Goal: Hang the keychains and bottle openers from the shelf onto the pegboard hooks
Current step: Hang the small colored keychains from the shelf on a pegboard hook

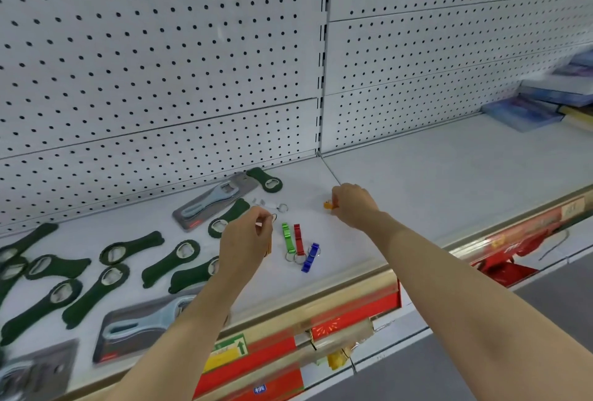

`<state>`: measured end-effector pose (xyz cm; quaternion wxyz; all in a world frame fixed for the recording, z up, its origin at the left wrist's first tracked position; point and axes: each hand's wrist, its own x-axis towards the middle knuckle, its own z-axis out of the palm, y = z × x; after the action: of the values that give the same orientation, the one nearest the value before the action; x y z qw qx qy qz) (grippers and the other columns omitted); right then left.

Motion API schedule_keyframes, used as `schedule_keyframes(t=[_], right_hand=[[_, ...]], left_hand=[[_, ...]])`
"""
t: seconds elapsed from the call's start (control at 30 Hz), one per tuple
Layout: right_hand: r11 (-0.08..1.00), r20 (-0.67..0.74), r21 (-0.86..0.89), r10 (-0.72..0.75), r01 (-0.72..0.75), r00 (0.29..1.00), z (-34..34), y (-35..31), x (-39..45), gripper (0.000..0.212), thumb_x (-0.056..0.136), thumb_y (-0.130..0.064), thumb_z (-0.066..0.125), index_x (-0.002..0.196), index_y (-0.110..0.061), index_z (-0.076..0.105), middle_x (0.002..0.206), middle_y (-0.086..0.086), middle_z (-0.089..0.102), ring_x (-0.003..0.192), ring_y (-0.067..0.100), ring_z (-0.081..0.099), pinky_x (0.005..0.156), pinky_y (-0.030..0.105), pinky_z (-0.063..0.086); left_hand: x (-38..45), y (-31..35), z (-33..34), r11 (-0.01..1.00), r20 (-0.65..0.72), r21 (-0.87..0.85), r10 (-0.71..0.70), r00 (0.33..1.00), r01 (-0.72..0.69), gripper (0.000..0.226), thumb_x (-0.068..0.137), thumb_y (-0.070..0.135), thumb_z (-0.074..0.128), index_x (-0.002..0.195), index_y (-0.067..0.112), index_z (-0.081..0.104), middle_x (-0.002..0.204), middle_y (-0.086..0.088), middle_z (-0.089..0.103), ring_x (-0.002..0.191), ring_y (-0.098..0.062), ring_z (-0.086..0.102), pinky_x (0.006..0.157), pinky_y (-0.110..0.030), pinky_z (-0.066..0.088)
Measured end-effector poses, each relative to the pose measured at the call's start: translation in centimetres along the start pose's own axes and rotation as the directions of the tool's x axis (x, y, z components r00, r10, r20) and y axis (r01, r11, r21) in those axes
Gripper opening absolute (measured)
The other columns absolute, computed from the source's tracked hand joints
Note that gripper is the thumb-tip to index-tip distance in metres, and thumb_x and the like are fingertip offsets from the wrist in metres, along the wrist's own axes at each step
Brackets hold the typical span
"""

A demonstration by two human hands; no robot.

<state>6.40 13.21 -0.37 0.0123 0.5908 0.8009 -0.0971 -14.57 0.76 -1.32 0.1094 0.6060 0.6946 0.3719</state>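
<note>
Orange keychain (328,205) in right hand (353,205), perforated pegboard (160,63)

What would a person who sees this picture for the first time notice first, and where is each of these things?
Two bare forearms reach over the white shelf: the left hand pinches a key ring with an orange piece hanging below it, and the right hand holds a small orange keychain. Between them lie green, red and blue keychains. Dark green bottle openers spread at the left, under the bare pegboard.
</note>
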Motion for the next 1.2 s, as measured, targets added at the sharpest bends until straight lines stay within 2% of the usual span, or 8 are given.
schedule_keyframes(t=[0.13, 0.33, 0.47, 0.6, 0.73, 0.87, 1.03, 1.2], right_hand=[[0.962, 0.014, 0.247, 0.120, -0.120, 0.993, 0.6, -0.6, -0.7, 0.006, 0.093, -0.016, 0.052, 0.089, -0.012, 0.054, 0.089, 0.008, 0.060, 0.077, 0.023, 0.054, 0.059, 0.028, 0.041], [0.780, 0.017, 0.593, 0.232, -0.197, 0.972, 1.3, -2.1, -1.6, 0.012, 0.093, -0.021, 0.059, 0.084, -0.012, 0.061, 0.077, 0.002, 0.058, 0.069, 0.018, 0.053, 0.061, 0.029, 0.045], [0.644, 0.051, 0.736, 0.257, -0.210, 0.965, 1.1, -3.2, -2.4, 0.014, 0.090, -0.014, 0.064, 0.104, -0.009, 0.063, 0.092, 0.008, 0.065, 0.080, 0.020, 0.060, 0.064, 0.026, 0.047], [0.567, 0.094, 0.789, 0.272, -0.238, 0.958, 0.7, -3.8, -3.0, 0.022, 0.090, -0.002, 0.062, 0.111, -0.007, 0.066, 0.105, 0.013, 0.070, 0.099, 0.026, 0.065, 0.080, 0.031, 0.054], [0.471, 0.130, 0.842, 0.297, -0.264, 0.946, 0.8, -4.4, -3.5, 0.034, 0.091, 0.003, 0.050, 0.116, -0.015, 0.067, 0.098, 0.005, 0.071, 0.090, 0.015, 0.061, 0.065, 0.021, 0.047], [0.385, 0.118, 0.883, 0.373, -0.269, 0.920, 1.4, -5.3, -3.8, 0.030, 0.090, 0.001, 0.056, 0.111, -0.012, 0.071, 0.101, 0.000, 0.066, 0.099, 0.018, 0.059, 0.080, 0.025, 0.049], [0.311, 0.049, 0.924, 0.477, -0.220, 0.878, 2.0, -7.1, -4.9, 0.006, 0.081, -0.013, 0.076, 0.084, -0.018, 0.077, 0.076, -0.013, 0.067, 0.075, 0.004, 0.060, 0.055, 0.014, 0.042], [0.237, 0.097, 0.942, 0.480, -0.236, 0.872, 1.5, -8.6, -6.4, 0.016, 0.076, -0.008, 0.077, 0.072, -0.024, 0.075, 0.075, -0.008, 0.072, 0.071, 0.007, 0.063, 0.050, 0.018, 0.045]], left_hand=[[0.4, -0.2, 0.0, 0.998, 0.031, -0.042, -0.052, 0.998, 0.053, 0.015, 0.099, 0.024, 0.058, 0.084, 0.022, 0.061, 0.076, 0.011, 0.067, 0.070, -0.003, 0.064, 0.065, -0.024, 0.055], [0.9, -0.2, -0.5, 0.994, 0.045, -0.083, -0.074, 0.996, 0.077, 0.018, 0.099, 0.030, 0.055, 0.083, 0.028, 0.060, 0.076, 0.013, 0.066, 0.073, -0.002, 0.063, 0.058, -0.019, 0.050], [0.9, -0.2, -0.7, 0.986, 0.049, -0.114, -0.116, 0.992, 0.121, 0.016, 0.098, 0.031, 0.059, 0.082, 0.028, 0.061, 0.078, 0.014, 0.067, 0.077, 0.000, 0.063, 0.059, -0.010, 0.042], [0.7, -0.2, -1.0, 0.983, 0.065, -0.140, -0.112, 0.992, 0.120, 0.014, 0.097, 0.030, 0.059, 0.085, 0.025, 0.063, 0.081, 0.011, 0.068, 0.079, -0.003, 0.065, 0.063, -0.014, 0.049], [0.5, -0.2, -1.4, 0.974, 0.061, -0.172, -0.138, 0.989, 0.146, 0.011, 0.097, 0.030, 0.060, 0.088, 0.026, 0.065, 0.085, 0.010, 0.069, 0.079, -0.003, 0.065, 0.064, -0.014, 0.050], [0.4, 0.0, -2.1, 0.937, 0.068, -0.275, -0.203, 0.977, 0.214, 0.012, 0.096, 0.033, 0.062, 0.093, 0.023, 0.069, 0.086, 0.008, 0.071, 0.078, -0.008, 0.068, 0.074, -0.032, 0.060], [-0.5, 0.2, -2.8, 0.919, 0.075, -0.311, -0.230, 0.970, 0.242, 0.011, 0.095, 0.033, 0.064, 0.091, 0.024, 0.069, 0.084, 0.009, 0.072, 0.075, -0.008, 0.069, 0.078, -0.038, 0.061], [-2.0, 0.3, -4.2, 0.884, 0.079, -0.383, -0.258, 0.963, 0.268, 0.012, 0.094, 0.034, 0.065, 0.088, 0.025, 0.070, 0.081, 0.008, 0.073, 0.078, -0.011, 0.070, 0.080, -0.041, 0.060]])
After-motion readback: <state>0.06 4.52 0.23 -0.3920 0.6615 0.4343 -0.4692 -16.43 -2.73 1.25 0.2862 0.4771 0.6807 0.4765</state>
